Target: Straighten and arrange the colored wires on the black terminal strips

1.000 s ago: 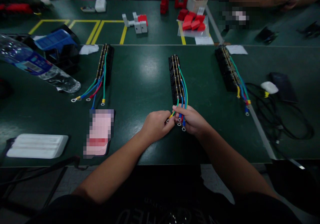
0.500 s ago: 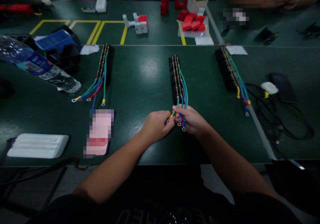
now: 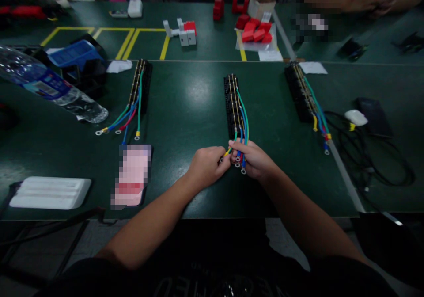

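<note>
In front of me on the green table lies a long black terminal strip [image 3: 232,104] with metal bars along its top. Green, blue and red wires [image 3: 246,120] run from it toward me and end in ring terminals [image 3: 244,170]. My left hand [image 3: 211,164] pinches the yellow-collared end of one green wire [image 3: 228,151]. The fingers of my right hand [image 3: 253,158] close around the bundle of wires just below the strip's near end, with several ring terminals poking out beneath. My two hands almost touch.
Similar wired strips lie at left [image 3: 141,85] and right [image 3: 300,91]. A water bottle [image 3: 49,85], a pixelated phone [image 3: 132,173] and a white power bank [image 3: 49,193] are to the left. Red parts [image 3: 256,31] sit at the back, black cables [image 3: 380,164] at right. Another person's hands [image 3: 374,1] are far right.
</note>
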A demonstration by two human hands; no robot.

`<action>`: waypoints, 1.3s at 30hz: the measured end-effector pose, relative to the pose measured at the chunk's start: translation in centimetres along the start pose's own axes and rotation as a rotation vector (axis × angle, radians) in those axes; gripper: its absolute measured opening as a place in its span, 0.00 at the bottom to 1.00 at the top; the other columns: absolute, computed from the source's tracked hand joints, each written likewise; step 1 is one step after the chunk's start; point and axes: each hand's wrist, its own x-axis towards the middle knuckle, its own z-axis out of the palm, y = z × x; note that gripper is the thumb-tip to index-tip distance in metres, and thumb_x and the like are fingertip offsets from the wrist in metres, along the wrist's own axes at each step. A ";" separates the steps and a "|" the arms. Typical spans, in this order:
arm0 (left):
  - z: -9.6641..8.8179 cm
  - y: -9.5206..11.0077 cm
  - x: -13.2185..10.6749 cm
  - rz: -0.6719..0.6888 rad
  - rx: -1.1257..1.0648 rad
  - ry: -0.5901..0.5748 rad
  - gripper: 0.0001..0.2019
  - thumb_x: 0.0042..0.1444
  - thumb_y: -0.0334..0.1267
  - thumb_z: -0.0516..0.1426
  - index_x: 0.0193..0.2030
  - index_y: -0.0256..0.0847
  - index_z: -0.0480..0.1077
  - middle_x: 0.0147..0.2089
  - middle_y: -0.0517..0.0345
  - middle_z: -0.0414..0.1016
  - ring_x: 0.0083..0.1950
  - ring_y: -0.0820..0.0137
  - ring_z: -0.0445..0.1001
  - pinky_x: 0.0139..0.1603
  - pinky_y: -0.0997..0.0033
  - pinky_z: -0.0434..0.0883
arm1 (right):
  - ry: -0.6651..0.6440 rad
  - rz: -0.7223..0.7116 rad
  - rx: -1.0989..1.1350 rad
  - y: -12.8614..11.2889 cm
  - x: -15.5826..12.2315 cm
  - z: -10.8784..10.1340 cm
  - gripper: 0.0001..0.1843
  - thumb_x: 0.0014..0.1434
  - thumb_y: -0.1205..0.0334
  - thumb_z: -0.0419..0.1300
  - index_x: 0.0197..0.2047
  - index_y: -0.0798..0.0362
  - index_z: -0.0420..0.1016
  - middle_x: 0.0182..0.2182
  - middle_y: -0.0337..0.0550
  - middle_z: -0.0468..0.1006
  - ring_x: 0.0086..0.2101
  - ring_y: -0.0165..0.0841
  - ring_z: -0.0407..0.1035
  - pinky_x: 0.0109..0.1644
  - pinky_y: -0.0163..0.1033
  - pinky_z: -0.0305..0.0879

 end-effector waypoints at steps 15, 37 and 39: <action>0.1 0.0 -0.1 -0.002 0.013 0.031 0.14 0.58 0.39 0.50 0.23 0.39 0.61 0.21 0.62 0.62 0.23 0.75 0.60 0.26 0.72 0.54 | -0.025 -0.016 -0.025 0.1 0.0 0.0 0.15 0.47 0.63 0.67 0.24 0.54 0.61 0.14 0.30 0.65 0.15 0.20 0.59 0.20 0.27 0.57; 0.0 0.0 -0.4 0.000 0.040 0.085 0.11 0.59 0.40 0.50 0.28 0.38 0.65 0.22 0.61 0.67 0.24 0.74 0.65 0.26 0.73 0.59 | -0.051 -0.035 -0.076 0.3 0.1 -0.3 0.16 0.47 0.59 0.67 0.23 0.53 0.61 0.14 0.30 0.63 0.15 0.21 0.56 0.20 0.30 0.52; 0.0 0.0 -0.3 0.014 0.059 0.062 0.12 0.60 0.40 0.49 0.28 0.38 0.65 0.23 0.60 0.67 0.25 0.73 0.66 0.27 0.73 0.60 | -0.052 -0.040 -0.081 0.3 0.1 -0.3 0.17 0.47 0.59 0.67 0.23 0.53 0.60 0.14 0.30 0.63 0.15 0.21 0.56 0.20 0.30 0.52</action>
